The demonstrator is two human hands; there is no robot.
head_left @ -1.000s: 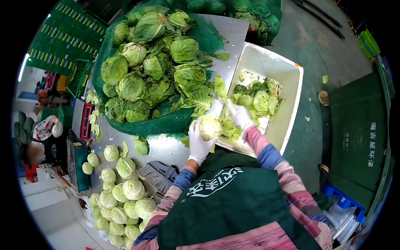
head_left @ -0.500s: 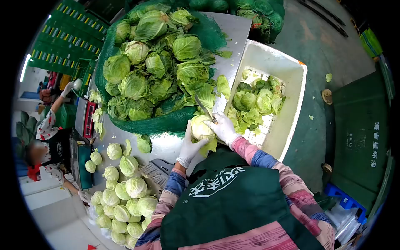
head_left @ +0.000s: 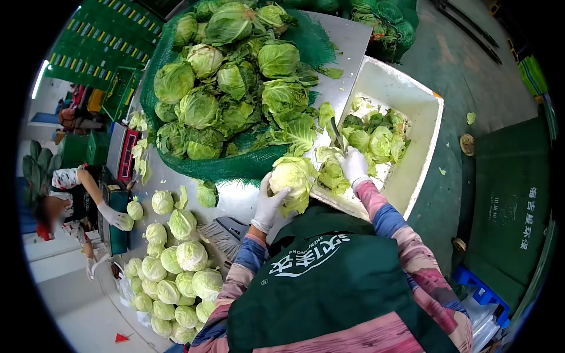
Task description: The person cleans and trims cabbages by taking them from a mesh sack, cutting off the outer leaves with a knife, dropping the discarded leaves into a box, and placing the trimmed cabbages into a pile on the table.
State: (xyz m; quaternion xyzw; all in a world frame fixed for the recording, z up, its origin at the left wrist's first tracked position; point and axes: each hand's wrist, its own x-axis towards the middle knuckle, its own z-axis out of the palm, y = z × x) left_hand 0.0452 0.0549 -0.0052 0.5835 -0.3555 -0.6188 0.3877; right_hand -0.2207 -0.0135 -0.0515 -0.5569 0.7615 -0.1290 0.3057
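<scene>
While the round, pale-green cabbage with loose outer leaves [head_left: 292,176] is gripped at the centre of the frame by the white-gloved left hand [head_left: 269,203], its left and lower side wrapped by fingers and thumb, the blade has been taken away from it. The slender, dark-bladed knife [head_left: 337,134], set against the cabbage half a second ago, is now clasped in the white-gloved right hand [head_left: 354,166], which has been shifted rightward over the lower-left part of the white, rectangular foam box [head_left: 436,120]. The cabbage is thus steadied by one hand alone, and the cutting appears to be paused. Whether the pale, crumpled leaf [head_left: 328,154] beside the right hand is also pinched cannot be told. Inside the box, torn green leaves [head_left: 381,144] are piled. Leafy, darker green cabbages [head_left: 235,82] are heaped on green plastic mesh [head_left: 235,169] at the upper left; smooth, pale cabbages [head_left: 170,276] are gathered at the lower left. Farther left, a co-worker's white-gloved hand [head_left: 110,215], raised half a second ago, has been lowered to a small pale cabbage [head_left: 126,222].
</scene>
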